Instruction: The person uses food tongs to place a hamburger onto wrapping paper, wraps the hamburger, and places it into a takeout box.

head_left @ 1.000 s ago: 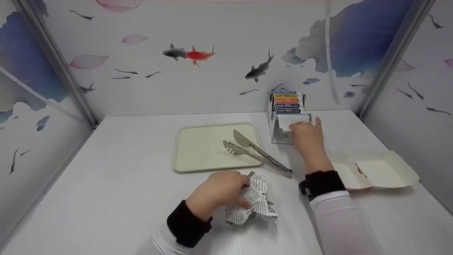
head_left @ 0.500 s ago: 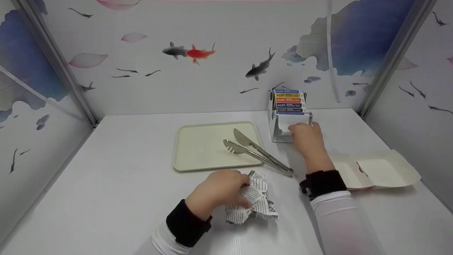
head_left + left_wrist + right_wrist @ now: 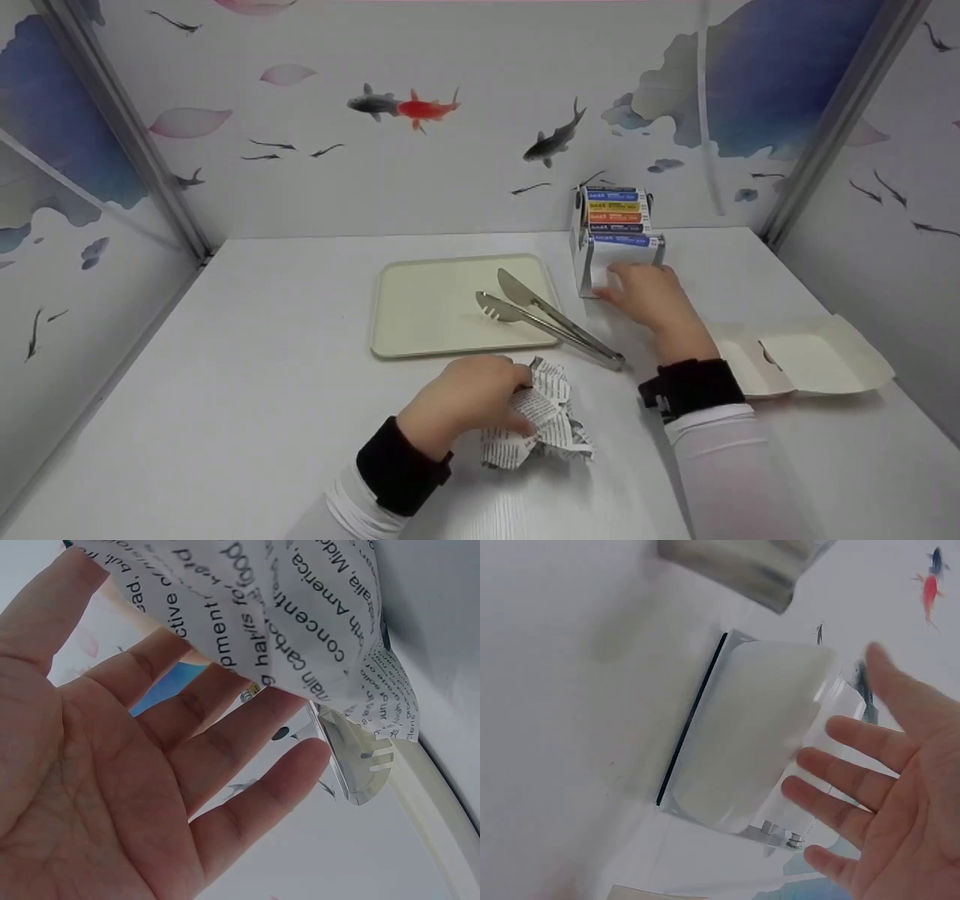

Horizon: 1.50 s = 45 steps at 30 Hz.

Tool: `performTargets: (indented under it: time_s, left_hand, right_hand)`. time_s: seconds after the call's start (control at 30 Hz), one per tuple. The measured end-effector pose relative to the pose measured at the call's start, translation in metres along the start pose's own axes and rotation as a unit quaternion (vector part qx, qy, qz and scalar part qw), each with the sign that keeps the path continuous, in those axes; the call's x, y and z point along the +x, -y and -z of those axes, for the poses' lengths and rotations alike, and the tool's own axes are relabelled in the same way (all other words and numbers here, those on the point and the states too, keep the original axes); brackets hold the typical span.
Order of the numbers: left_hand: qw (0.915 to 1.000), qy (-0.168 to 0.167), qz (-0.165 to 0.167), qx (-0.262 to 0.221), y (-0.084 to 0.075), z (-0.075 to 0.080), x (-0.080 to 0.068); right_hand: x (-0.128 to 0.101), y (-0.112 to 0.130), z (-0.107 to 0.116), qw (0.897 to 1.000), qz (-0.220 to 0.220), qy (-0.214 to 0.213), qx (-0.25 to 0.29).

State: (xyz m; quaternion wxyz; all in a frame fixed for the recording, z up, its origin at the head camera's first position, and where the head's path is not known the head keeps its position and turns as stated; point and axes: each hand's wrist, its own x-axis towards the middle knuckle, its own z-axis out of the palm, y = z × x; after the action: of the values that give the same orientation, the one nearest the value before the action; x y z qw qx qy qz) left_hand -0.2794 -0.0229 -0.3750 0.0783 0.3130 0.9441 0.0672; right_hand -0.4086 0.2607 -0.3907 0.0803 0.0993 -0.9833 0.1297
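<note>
Near the holder (image 3: 611, 253), long axis front-to-back, right hand (image 3: 652, 300) spread; left hand (image 3: 472, 394) pinching crumpled newsprint (image 3: 551, 412)

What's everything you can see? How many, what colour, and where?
Tray: one, pale green, mid-table
Tongs: one pair, silver, across tray's edge
Crumpled paper: one, white, black print, near front
Rack: one, pale, back right
Boxes: at least five, blue, yellow, orange, in rack
Open carton: one, cream, right
Table: one, white, underneath
Walls: three, white with pictures, back and sides
Posts: two, grey, back corners
Wristbands: two, black, foreground
Sleeves: two, white, foreground
Left hand: one, bare, holding paper
Right hand: one, bare, by rack
</note>
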Motion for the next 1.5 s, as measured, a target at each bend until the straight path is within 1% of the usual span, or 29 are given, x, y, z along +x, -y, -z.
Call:
performTargets:
  time_s: [0.1, 0.17, 0.3, 0.4, 0.57, 0.77, 0.87, 1.0, 1.13, 1.37, 1.43, 1.5]
  left_hand:
    - [1.0, -0.001, -0.001, 0.001, 0.0, 0.001, 0.001]
    - [1.0, -0.001, -0.002, 0.003, 0.0, 0.002, 0.001]
    - [1.0, 0.0, -0.001, 0.004, 0.0, 0.002, 0.001]
    - [1.0, 0.002, 0.001, 0.002, -0.001, 0.001, 0.0]
    - [1.0, 0.003, 0.002, -0.003, -0.001, 0.0, 0.0]
    - [1.0, 0.0, 0.003, -0.003, 0.001, 0.0, 0.0]
    - [1.0, 0.001, 0.004, -0.001, 0.002, 0.001, 0.0]
    - [1.0, -0.001, 0.003, -0.002, 0.003, 0.0, 0.0]
    - [1.0, -0.007, 0.001, -0.003, 0.003, 0.0, -0.001]
    - [0.9999, -0.013, -0.005, -0.003, 0.004, -0.002, -0.001]
    - [0.9999, -0.013, -0.005, -0.003, 0.005, -0.002, -0.001]
    - [0.9999, -0.013, -0.006, -0.003, 0.004, -0.003, 0.0]
  right_hand:
    - [0.005, 0.005, 0.003, 0.999, -0.017, -0.028, 0.037]
    - [0.01, 0.01, 0.006, 0.997, -0.028, -0.049, 0.045]
    - [0.024, 0.014, 0.01, 0.996, -0.037, -0.082, 0.027]
    - [0.035, 0.014, 0.014, 0.995, -0.035, -0.095, 0.004]
    - [0.046, 0.005, 0.022, 0.995, -0.051, -0.083, -0.022]
    - [0.047, -0.028, 0.032, 0.993, -0.08, -0.078, -0.032]
    - [0.045, -0.044, 0.034, 0.995, -0.076, -0.061, -0.028]
    - [0.042, -0.059, 0.032, 0.997, -0.049, -0.054, -0.038]
    - [0.039, -0.065, 0.03, 0.996, -0.031, -0.063, -0.052]
    - [0.039, -0.063, 0.042, 0.999, -0.043, -0.008, -0.009]
    - [0.038, -0.063, 0.043, 0.999, -0.035, -0.01, -0.013]
    - [0.038, -0.062, 0.042, 0.999, -0.028, -0.021, -0.023]
